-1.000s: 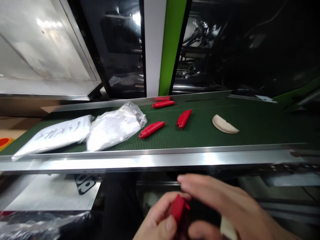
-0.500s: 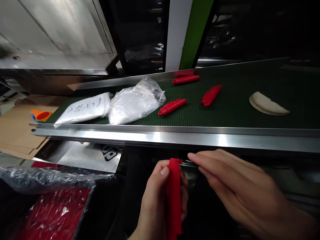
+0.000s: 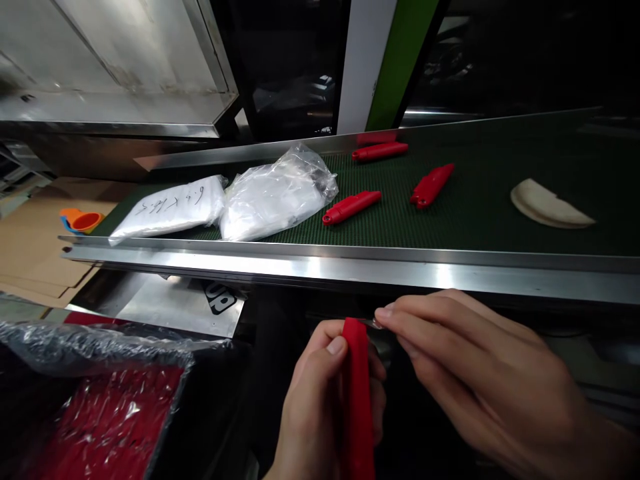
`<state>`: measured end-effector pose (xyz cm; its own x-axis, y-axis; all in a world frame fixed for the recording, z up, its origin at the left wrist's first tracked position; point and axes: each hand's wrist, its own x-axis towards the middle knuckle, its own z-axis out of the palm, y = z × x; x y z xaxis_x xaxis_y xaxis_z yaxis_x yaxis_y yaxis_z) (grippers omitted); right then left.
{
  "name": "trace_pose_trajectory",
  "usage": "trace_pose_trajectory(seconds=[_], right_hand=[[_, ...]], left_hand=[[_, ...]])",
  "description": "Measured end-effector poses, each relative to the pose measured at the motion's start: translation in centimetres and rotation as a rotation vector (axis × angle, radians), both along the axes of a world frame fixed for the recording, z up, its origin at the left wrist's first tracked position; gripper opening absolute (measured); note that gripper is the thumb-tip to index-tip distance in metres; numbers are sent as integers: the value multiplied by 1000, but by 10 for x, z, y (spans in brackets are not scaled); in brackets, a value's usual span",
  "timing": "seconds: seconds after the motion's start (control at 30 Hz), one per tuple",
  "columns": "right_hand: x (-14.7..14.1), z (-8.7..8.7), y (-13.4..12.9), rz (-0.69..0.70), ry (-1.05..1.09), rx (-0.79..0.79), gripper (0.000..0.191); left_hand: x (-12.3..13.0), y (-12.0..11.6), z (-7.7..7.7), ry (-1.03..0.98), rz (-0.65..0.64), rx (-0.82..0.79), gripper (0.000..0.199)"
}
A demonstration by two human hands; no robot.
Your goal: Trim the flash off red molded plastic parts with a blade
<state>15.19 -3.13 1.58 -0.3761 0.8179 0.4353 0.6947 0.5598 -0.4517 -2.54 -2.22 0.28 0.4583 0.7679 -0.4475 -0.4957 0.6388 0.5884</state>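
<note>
My left hand (image 3: 313,400) is wrapped round a long red plastic part (image 3: 358,393), held upright with the thumb along its left side. My right hand (image 3: 490,367) is closed in a pinch at the part's upper right. From its fingertips a thin metal tool (image 3: 371,323), perhaps a blade, reaches to the top edge of the red part; most of it is hidden by the fingers. Beyond the hands, three similar red pieces lie on the green conveyor belt (image 3: 470,230): a near one (image 3: 351,207), a right one (image 3: 433,185) and a far one (image 3: 380,151).
A metal rail (image 3: 350,264) edges the belt in front of me. On the belt lie two plastic-wrapped white packs (image 3: 170,207) (image 3: 275,200) and a cream half-disc (image 3: 547,203). At lower left stands a plastic-lined box (image 3: 187,363) of red parts. Cardboard (image 3: 30,253) bears an orange cup (image 3: 87,221).
The metal tool, seen as a dark thin line before, now shows shorter and paler by the right fingertips. Both hands remain at the red part; the whole view has shifted slightly.
</note>
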Motion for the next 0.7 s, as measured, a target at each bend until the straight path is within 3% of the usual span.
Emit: trace_pose_trajectory(seconds=[0.7], right_hand=[[2, -1, -1, -7, -71, 82, 36]], left_hand=[[1, 0, -2, 1, -21, 15, 26]])
